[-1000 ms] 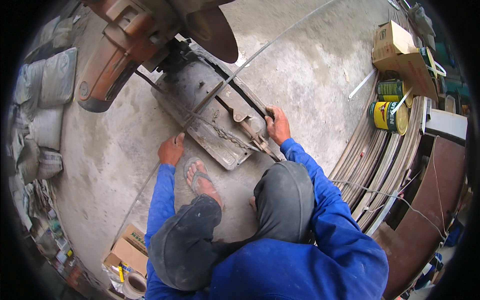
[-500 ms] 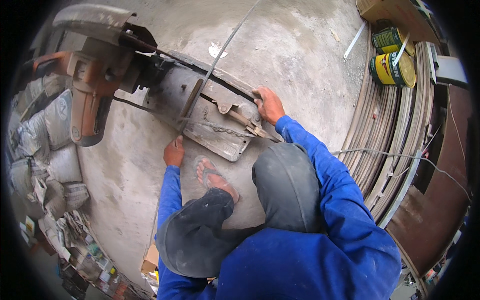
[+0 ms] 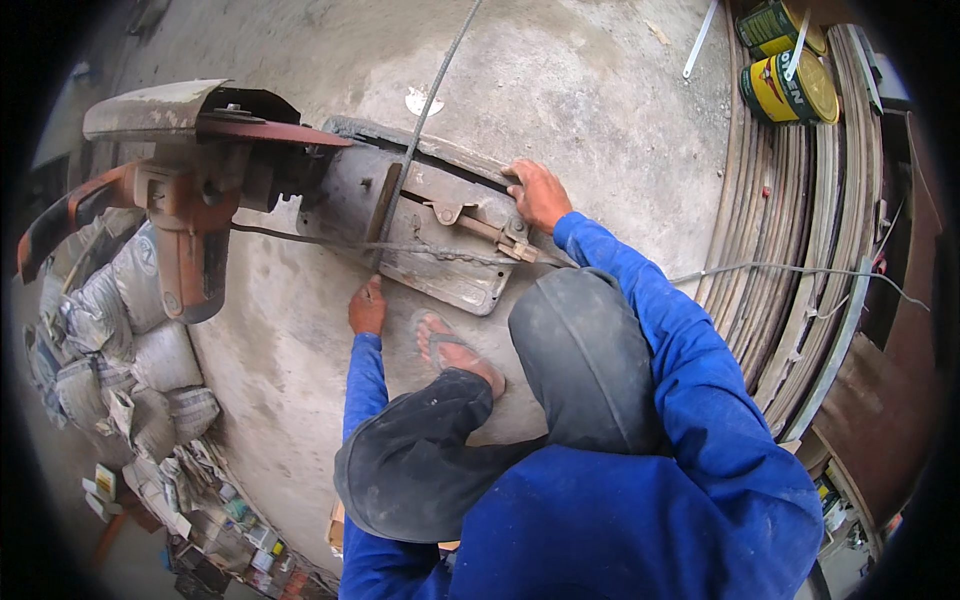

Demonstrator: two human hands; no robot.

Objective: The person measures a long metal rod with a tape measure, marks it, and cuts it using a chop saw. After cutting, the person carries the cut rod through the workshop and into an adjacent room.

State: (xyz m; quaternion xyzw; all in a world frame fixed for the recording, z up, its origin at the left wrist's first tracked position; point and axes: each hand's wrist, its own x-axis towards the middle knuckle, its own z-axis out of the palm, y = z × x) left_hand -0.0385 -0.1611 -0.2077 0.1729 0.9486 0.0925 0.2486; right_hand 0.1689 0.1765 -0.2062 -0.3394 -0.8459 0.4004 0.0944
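A cut-off saw stands on the floor ahead of me, its orange-brown motor body [image 3: 190, 245] at the left and its reddish disc [image 3: 285, 132] partly under a worn metal guard [image 3: 150, 110]. Across its metal base [image 3: 440, 288] runs a long ribbed steel rebar [image 3: 440, 75], alongside a flat upright fence bar [image 3: 382, 205]. My left hand [image 3: 367, 308] is closed around the near part of the rebar, just off the base. My right hand [image 3: 542, 196] has its fingers bent over the base's far right edge, beside the clamp screw [image 3: 480, 228].
A dark cable [image 3: 310, 238] passes from the saw over the base. Stacked sacks [image 3: 135, 330] lie at left. Long boards [image 3: 770, 230] and yellow-green cans [image 3: 790, 90] lie at right. My sandalled foot [image 3: 455, 350] is close to the base.
The view has turned slightly. The saw's guard and motor appear lower in the picture, and more of the disc's face shows. Both hands keep their places on the rebar and base.
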